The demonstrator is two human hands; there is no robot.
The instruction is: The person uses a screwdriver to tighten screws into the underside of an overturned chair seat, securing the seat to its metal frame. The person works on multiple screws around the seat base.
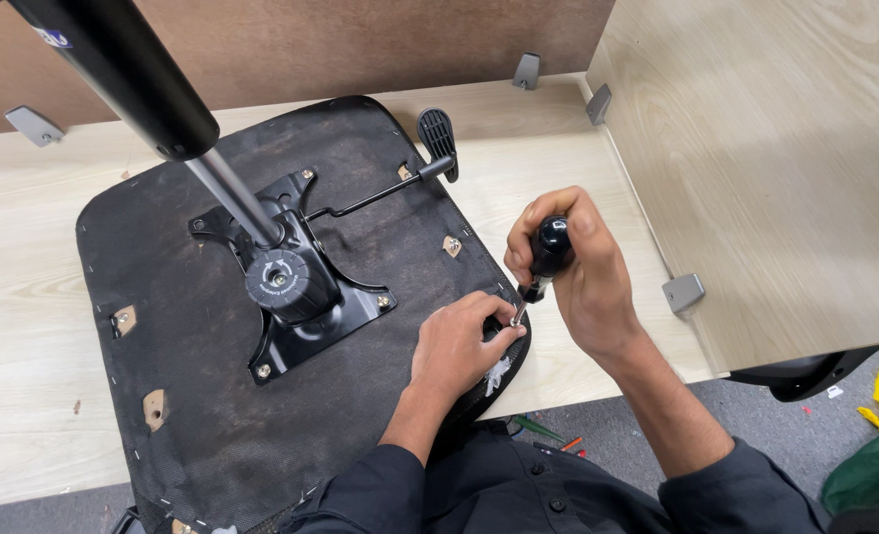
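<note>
Lying upside down on the pale wooden table (24, 297), an office chair seat (192, 396) is shown with its black fabric underside facing up, so that its fittings can be reached from above. A black metal mounting plate (306, 307) is fixed near the middle of the seat, and a gas-lift column (153, 89) rises from it toward the camera. A lever with a ribbed black paddle (438, 138) is seen projecting toward the far edge.

A screwdriver (543, 259) is gripped by the right hand (583, 277); the fingers are closed fully around its rounded black handle, and the shaft is angled down to the seat's near right edge. The left hand (456, 346) is laid on the fabric there, its fingertips pinched round the tip of the tool, apparently to steady it on a fastener that is hidden by the fingers.

A small round grey label with arrow marks is seen on the black knob (281, 280) of the plate. A small white and blue sticker is visible high on the column, at the top left. 4 grey brackets (684, 293) are fixed along the table's panels.
</note>
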